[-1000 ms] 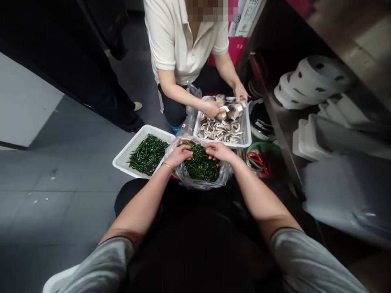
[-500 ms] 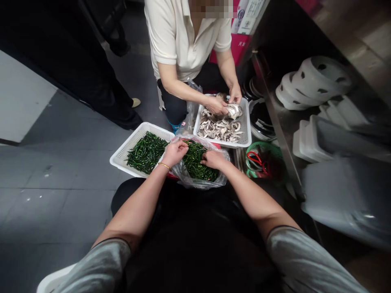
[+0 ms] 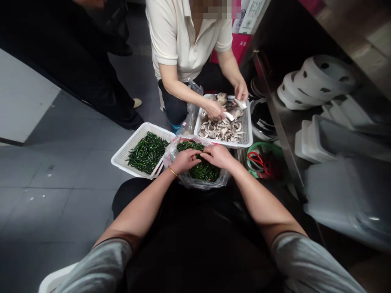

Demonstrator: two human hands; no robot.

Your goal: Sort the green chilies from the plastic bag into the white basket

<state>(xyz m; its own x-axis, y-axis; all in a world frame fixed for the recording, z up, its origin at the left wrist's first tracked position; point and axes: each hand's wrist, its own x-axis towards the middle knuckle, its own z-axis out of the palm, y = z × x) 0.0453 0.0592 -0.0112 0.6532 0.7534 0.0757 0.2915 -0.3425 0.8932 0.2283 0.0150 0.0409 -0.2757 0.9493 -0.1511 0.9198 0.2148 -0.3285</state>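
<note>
dim overall, light from above falls on the floor (image 3: 61,162) and centre; lap in deep shadow. wide-angle bend at edges, shelf (image 3: 336,134) at right smeared, soft glare on steel.

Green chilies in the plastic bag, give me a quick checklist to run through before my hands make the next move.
1. Both hands over the bag: ok, left hand and right hand meet above the plastic bag.
2. A chili held between the fingers: cannot tell, too small.
3. Chilies left in the bag: ok, green chilies show.
4. White basket within reach: ok, beside the left hand.
5. Co-worker's hand apart: ok, it is at the mushroom tray.
</note>
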